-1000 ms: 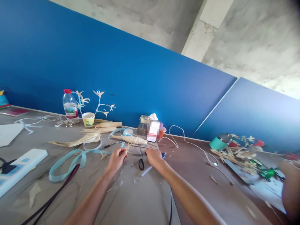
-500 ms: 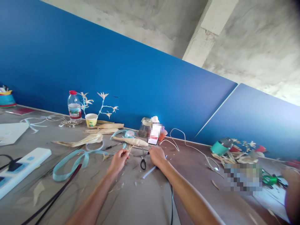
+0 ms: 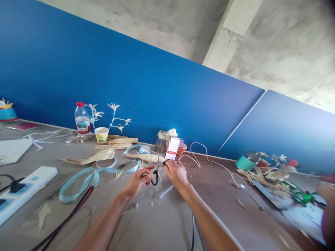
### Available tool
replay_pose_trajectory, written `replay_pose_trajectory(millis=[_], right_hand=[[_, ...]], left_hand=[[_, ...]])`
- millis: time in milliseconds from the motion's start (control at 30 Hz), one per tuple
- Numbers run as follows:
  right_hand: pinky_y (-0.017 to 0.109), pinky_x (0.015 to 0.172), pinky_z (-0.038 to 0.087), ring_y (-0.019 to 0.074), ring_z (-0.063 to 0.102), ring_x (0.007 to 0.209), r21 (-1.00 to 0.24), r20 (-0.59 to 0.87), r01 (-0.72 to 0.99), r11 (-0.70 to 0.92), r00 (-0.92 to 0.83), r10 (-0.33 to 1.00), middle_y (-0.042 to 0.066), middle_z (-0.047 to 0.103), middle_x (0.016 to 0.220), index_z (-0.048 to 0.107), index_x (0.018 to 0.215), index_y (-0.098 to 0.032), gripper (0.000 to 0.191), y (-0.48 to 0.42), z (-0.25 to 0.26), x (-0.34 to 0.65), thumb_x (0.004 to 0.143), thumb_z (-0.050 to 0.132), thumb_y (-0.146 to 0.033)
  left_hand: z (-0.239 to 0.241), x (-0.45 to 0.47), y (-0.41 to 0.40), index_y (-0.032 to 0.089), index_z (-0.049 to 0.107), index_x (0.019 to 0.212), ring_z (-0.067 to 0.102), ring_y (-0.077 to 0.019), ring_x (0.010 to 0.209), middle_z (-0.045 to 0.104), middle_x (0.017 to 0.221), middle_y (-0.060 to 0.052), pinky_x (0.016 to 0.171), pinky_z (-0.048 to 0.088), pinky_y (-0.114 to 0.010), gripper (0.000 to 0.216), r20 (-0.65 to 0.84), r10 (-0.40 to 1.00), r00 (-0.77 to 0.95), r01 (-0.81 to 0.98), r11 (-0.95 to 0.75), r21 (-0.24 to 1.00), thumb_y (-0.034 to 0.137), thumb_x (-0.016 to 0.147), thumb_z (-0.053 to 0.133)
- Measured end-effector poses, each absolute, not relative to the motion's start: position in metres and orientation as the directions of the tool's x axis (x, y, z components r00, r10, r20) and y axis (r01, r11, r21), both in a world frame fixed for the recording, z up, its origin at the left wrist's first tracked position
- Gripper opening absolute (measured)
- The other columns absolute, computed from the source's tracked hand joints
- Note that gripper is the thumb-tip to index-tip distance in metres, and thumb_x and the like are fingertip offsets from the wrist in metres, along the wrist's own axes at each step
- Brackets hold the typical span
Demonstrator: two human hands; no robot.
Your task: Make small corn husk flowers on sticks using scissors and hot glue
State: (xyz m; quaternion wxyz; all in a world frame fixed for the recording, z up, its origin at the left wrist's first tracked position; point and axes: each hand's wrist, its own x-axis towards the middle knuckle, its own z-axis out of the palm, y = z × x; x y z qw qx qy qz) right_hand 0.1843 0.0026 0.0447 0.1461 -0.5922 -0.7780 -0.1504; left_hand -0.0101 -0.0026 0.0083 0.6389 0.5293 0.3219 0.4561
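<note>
My left hand [image 3: 140, 181] is just left of a pair of scissors [image 3: 155, 178], its fingers loosely bent and apart beside one black handle loop; nothing shows in it. My right hand [image 3: 176, 173] is closed at the other handle, the blades pointing away from me. A few small pale husk scraps lie between the hands. Just beyond them is a long pale corn husk bundle [image 3: 148, 158]. A phone [image 3: 171, 155] with a lit screen stands behind my right hand. A short pale strip [image 3: 166, 191] lies in front of that hand.
Light-blue ribbon [image 3: 68, 196] and a white power strip [image 3: 39, 179] lie left. A bottle [image 3: 83, 120] and a yellow paper cup [image 3: 101, 135] with husk flowers stand by the blue partition [image 3: 157, 97]. A white cable [image 3: 217, 164] runs right, toward another person's blurred arm [image 3: 328, 216].
My left hand has shifted right to the scissors and its pinch has loosened, the husk piece gone from its fingers. The scissors have turned and lifted slightly, with my right hand at them.
</note>
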Motion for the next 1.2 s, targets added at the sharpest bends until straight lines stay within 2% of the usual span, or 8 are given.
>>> replay_pose_trajectory(millis=[100,200,333,433,633,767,900,1200], right_hand=[[0.026,0.071,0.034,0.0166,0.057,0.073,-0.100,0.406,0.963,0.249,-0.189,0.894,0.005,0.065,0.083,0.058,0.091,-0.018,0.020,-0.005,0.037,0.169,0.087,0.039,-0.022],[0.026,0.069,0.037,0.0176,0.059,0.075,-0.342,0.388,0.900,0.271,-0.127,0.913,0.006,0.066,0.085,0.053,0.105,-0.018,0.024,-0.012,0.030,0.150,0.084,0.041,-0.020],[0.026,0.060,0.040,0.0155,0.056,0.061,-0.775,0.244,0.582,0.247,-0.085,0.966,0.001,0.061,0.067,0.047,0.113,-0.020,0.032,-0.016,0.024,0.131,0.081,0.042,-0.022],[0.025,0.046,0.038,0.0124,0.047,0.045,-0.929,0.074,0.351,0.119,-0.138,0.988,-0.003,0.056,0.060,0.044,0.117,-0.021,0.041,-0.014,0.021,0.126,0.076,0.046,-0.024],[0.023,0.047,0.037,0.0106,0.049,0.050,-0.979,-0.034,0.204,-0.004,-0.144,0.989,-0.004,0.058,0.067,0.038,0.123,-0.021,0.070,-0.012,0.007,0.126,0.058,0.062,-0.017],[0.019,0.043,0.028,0.0066,0.039,0.044,-0.992,-0.090,0.094,-0.089,-0.012,0.996,-0.007,0.051,0.057,0.047,0.115,-0.014,0.059,-0.010,-0.001,0.133,0.058,0.064,-0.023],[0.017,0.039,0.016,0.0039,0.031,0.040,-0.980,-0.127,-0.157,-0.125,0.002,0.992,-0.005,0.051,0.055,0.054,0.104,-0.013,0.046,-0.008,0.001,0.147,0.065,0.062,-0.038],[0.017,0.044,0.026,0.0072,0.043,0.049,-0.972,-0.099,-0.212,-0.101,-0.020,0.995,-0.004,0.052,0.059,0.056,0.097,-0.016,0.048,-0.022,0.011,0.141,0.059,0.071,-0.041]], left_hand=[[0.006,-0.010,-0.001,0.014,0.057,0.064,0.047,-0.0064,0.059,0.052,0.119,-0.009,0.053,0.037,-0.022,0.023,0.095,0.931,0.351,-0.282,0.009,0.959,0.035,0.065,0.066],[0.005,-0.010,0.000,0.015,0.055,0.065,0.046,-0.0072,0.055,0.061,0.091,-0.006,0.049,0.034,-0.021,0.024,0.089,0.946,0.311,-0.324,0.017,0.946,0.036,0.065,0.067],[0.007,-0.010,0.000,0.016,0.053,0.064,0.043,-0.0080,0.051,0.055,0.063,0.000,0.047,0.033,-0.020,0.027,0.070,0.957,0.282,-0.306,0.021,0.952,0.040,0.066,0.064],[0.007,-0.011,0.001,0.017,0.052,0.062,0.041,-0.0072,0.048,0.053,0.059,0.002,0.046,0.031,-0.020,0.027,0.072,0.965,0.252,-0.290,0.005,0.957,0.041,0.066,0.063],[0.005,-0.011,0.003,0.017,0.053,0.061,0.035,-0.0050,0.041,0.053,0.056,0.003,0.042,0.029,-0.020,0.028,0.032,0.962,0.271,-0.310,0.055,0.949,0.042,0.063,0.065],[0.006,-0.011,0.003,0.016,0.053,0.063,0.034,-0.0028,0.041,0.056,0.062,0.003,0.049,0.036,-0.022,0.024,0.017,0.975,0.222,-0.368,0.067,0.928,0.036,0.064,0.065],[0.004,-0.011,0.007,0.015,0.054,0.068,0.040,-0.0042,0.043,0.056,0.061,0.003,0.045,0.030,-0.019,0.024,-0.036,0.993,0.109,-0.211,0.059,0.976,0.037,0.066,0.062],[-0.005,-0.005,0.009,0.015,0.054,0.079,0.044,-0.0061,0.043,0.055,0.059,0.004,0.043,0.031,-0.019,0.027,-0.053,0.992,0.118,-0.154,0.071,0.986,0.035,0.063,0.063]])
